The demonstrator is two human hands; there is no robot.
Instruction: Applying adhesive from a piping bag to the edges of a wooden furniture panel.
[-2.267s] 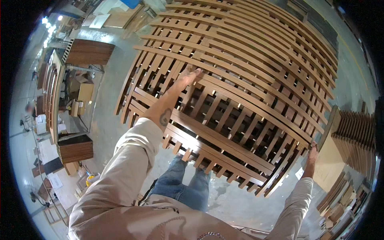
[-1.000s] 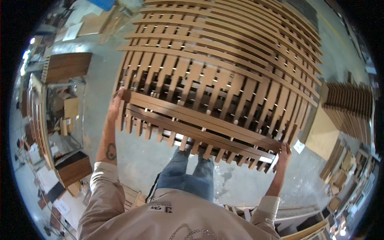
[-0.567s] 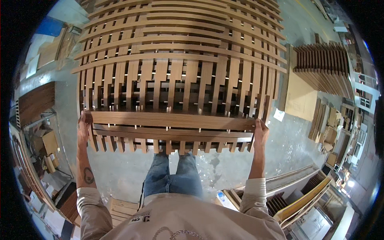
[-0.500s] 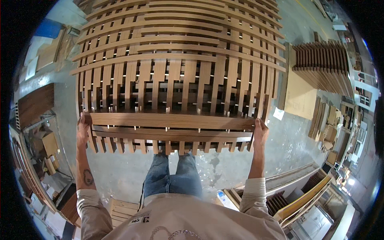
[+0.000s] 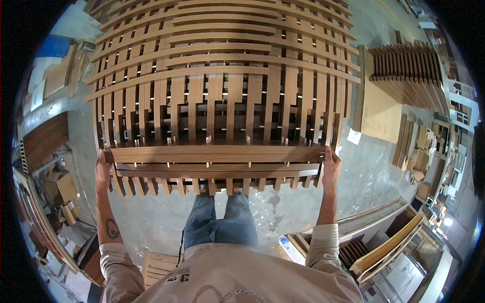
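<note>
A long brown wooden board (image 5: 214,154) lies crosswise at the near edge of a large stack of slatted wooden panels (image 5: 222,81). My left hand (image 5: 103,171) grips the board's left end. My right hand (image 5: 331,164) grips its right end. Both arms are stretched out in front of me, and the board is level between them. Short wooden slat ends (image 5: 212,186) stick out just under the board. My legs in blue jeans (image 5: 220,222) stand right below it.
A grey concrete floor (image 5: 364,177) surrounds the stack. More slatted panels (image 5: 409,70) and a flat sheet (image 5: 381,113) lie at the right. Cardboard boxes (image 5: 60,189) and wood pieces crowd the left. Planks and frames (image 5: 389,247) sit at the lower right.
My left hand left the top of the stack and took the board's left end; my right hand took the right end. The view turned until the board lies level before me.
</note>
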